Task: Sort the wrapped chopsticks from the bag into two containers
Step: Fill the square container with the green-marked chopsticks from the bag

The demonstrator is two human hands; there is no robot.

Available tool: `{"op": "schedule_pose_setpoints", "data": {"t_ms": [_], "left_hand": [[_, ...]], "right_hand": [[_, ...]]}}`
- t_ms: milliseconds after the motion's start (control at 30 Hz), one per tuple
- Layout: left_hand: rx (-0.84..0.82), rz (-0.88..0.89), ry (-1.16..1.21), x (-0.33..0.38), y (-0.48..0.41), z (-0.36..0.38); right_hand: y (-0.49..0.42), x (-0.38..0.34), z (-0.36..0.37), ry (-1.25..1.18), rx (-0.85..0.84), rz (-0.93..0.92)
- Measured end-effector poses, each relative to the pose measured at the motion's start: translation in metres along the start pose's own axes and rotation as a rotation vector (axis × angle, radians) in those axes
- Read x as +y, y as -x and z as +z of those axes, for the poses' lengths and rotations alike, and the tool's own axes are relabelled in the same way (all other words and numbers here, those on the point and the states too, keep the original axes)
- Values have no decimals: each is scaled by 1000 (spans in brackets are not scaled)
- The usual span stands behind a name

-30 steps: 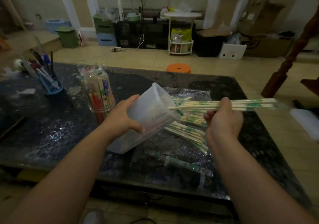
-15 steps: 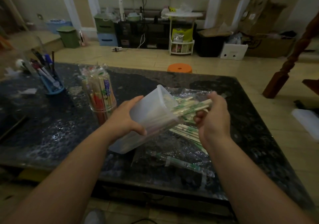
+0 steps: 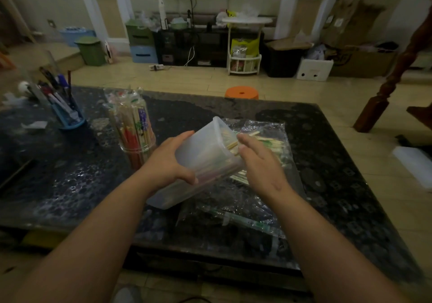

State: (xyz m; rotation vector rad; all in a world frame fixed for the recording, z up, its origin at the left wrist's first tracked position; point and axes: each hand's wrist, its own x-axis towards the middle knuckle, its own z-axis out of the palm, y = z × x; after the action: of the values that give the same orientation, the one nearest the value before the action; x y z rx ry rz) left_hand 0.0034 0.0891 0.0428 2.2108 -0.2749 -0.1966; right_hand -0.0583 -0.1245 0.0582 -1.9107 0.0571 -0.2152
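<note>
Expect spillage as the main risk. Noted translucent tub (image 3: 205, 162) held tilted, mouth up and rightward, with wrapped chopsticks (image 3: 231, 145) poking past the rim, not fully seated. Judged likely to slide back out or fan over the lip if tipped lower or shoved off-axis; slick wrappers would not help. Noted left hand (image 3: 169, 163) curled round the tub's wall, thumb on the near side. Noted right hand (image 3: 259, 165) at the mouth, fingers fairly straight against the stick ends, grasping nothing, though blurred. Could also snag the clear bag (image 3: 264, 126) lying just beyond on the table (image 3: 70, 181). Logged chopsticks as thin, pale, sleeved. More lying in the bag with green print; others with red and blue wrappers packed upright in round jar (image 3: 138, 139) to the left.
</note>
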Motion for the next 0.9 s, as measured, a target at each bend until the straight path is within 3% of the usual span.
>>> {"op": "schedule_pose_setpoints", "data": {"t_ms": [100, 233, 467, 567, 633, 767, 833, 900], "left_hand": [[0, -7, 4, -1, -1, 0], [16, -19, 16, -1, -1, -1], [35, -34, 24, 0, 0, -1], [42, -37, 29, 0, 0, -1], [43, -36, 42, -1, 0, -2], [34, -46, 56, -1, 1, -3], [41, -49, 52, 0, 1, -3], [42, -52, 48, 2, 1, -3]], "right_hand": [[0, 3, 2, 34, 0, -13], [-4, 4, -5, -54, 136, 8], [-5, 13, -12, 94, 216, 31], [-5, 15, -15, 190, 177, 46], [-4, 13, -19, 226, 52, 66], [4, 13, -20, 280, -481, 258], [7, 17, -14, 409, -675, 331], [8, 22, -6, 650, -759, 308]]}}
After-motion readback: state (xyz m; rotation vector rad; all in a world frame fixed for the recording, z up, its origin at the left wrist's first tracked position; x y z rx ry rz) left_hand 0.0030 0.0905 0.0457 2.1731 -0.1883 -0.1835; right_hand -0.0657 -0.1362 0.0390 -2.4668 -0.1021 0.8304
